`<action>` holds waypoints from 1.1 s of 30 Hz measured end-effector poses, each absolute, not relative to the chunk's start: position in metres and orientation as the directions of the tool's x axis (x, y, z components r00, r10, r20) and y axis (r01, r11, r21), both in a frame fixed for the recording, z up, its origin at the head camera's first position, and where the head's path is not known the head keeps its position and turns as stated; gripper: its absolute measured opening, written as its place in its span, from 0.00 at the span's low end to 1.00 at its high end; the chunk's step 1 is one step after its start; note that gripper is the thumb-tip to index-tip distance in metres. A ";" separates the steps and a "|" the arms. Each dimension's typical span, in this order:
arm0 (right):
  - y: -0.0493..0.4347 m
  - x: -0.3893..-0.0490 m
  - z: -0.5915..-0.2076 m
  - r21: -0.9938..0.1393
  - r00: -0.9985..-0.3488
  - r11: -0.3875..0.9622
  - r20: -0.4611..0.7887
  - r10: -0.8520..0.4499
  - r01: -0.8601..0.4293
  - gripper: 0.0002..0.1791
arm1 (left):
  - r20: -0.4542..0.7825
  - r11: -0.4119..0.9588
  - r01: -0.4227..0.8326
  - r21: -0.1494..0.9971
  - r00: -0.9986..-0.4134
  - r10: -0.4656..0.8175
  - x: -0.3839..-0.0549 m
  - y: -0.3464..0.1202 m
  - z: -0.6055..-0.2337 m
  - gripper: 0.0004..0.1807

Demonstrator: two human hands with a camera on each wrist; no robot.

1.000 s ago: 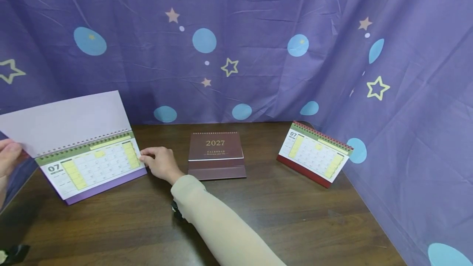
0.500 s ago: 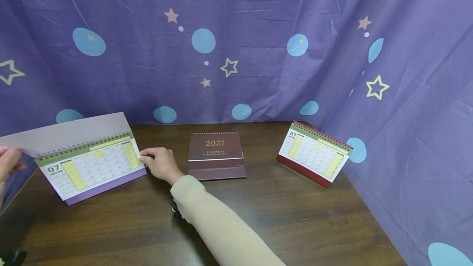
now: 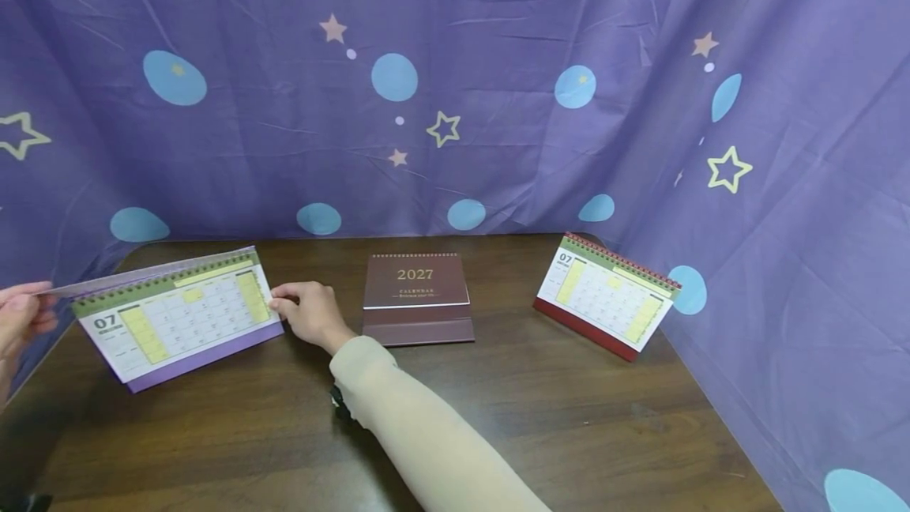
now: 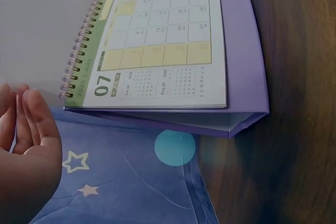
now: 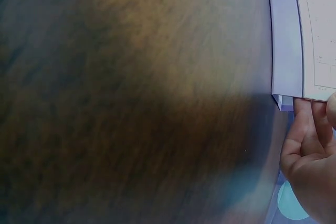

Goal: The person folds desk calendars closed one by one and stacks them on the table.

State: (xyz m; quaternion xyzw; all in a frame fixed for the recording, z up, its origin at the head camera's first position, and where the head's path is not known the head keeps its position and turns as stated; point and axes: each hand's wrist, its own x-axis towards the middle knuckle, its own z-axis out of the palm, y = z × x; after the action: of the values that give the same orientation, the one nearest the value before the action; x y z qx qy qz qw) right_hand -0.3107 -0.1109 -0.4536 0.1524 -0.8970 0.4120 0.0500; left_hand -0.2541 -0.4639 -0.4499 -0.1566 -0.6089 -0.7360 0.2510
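A purple desk calendar (image 3: 181, 322), showing month 07, stands at the left of the table. Its turned-up leaf (image 4: 37, 24) has a plain greyish back and is seen nearly edge-on past the spiral binding in the head view. My left hand (image 3: 17, 322) pinches this leaf at its left corner, fingertips right at the edge. With thumb in front and fingers behind, my right hand (image 3: 313, 314) grips the calendar's right edge; the right wrist view shows those fingers (image 5: 302, 124) under the lower corner.
A brown 2027 calendar (image 3: 415, 283) stands at the table's middle, just right of my right hand. Further right is a red desk calendar (image 3: 604, 299), also on month 07. A purple curtain (image 3: 498, 164) hangs behind the wooden table (image 3: 569, 425) and down its right side.
The leaf in my left hand has swung down and back behind the spiral, from raised high to nearly edge-on. My right hand and the other calendars have stayed in place.
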 end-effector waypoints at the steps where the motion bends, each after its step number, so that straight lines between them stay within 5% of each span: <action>1: -0.110 -0.311 -0.453 -0.724 -0.949 0.614 0.214 -0.231 -0.313 0.09 | 0.520 -0.145 0.544 0.826 -0.836 -0.175 -0.246 -0.453 -0.439 0.19; 5: -0.110 -0.310 -0.453 -0.731 -0.951 0.608 0.214 -0.225 -0.308 0.09 | 0.515 -0.237 0.529 0.815 -0.848 -0.126 -0.240 -0.451 -0.437 0.23; 11: -0.110 -0.311 -0.455 -0.735 -0.951 0.604 0.216 -0.223 -0.308 0.09 | 0.552 -0.250 0.551 0.796 -0.831 -0.073 -0.290 -0.540 -0.517 0.22; 19: -0.111 -0.312 -0.457 -0.743 -0.956 0.603 0.192 -0.223 -0.290 0.10 | 0.608 -0.331 0.584 0.741 -0.793 -0.037 -0.257 -0.490 -0.476 0.23; 26: -0.112 -0.313 -0.457 -0.736 -0.954 0.609 0.191 -0.233 -0.296 0.10 | 0.655 -0.148 0.643 0.752 -0.754 0.048 -0.295 -0.569 -0.547 0.24; 33: -0.111 -0.313 -0.456 -0.736 -0.955 0.611 0.185 -0.232 -0.291 0.10 | 0.550 -0.082 0.546 0.834 -0.835 0.034 -0.301 -0.599 -0.568 0.26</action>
State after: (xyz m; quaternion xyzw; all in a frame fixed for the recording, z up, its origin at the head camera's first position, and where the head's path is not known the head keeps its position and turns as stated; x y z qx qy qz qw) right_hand -0.3134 -0.1111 -0.4564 0.1461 -0.8967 0.4164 0.0355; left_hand -0.3014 -0.5991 -0.5682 -0.2221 -0.6523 -0.7013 0.1827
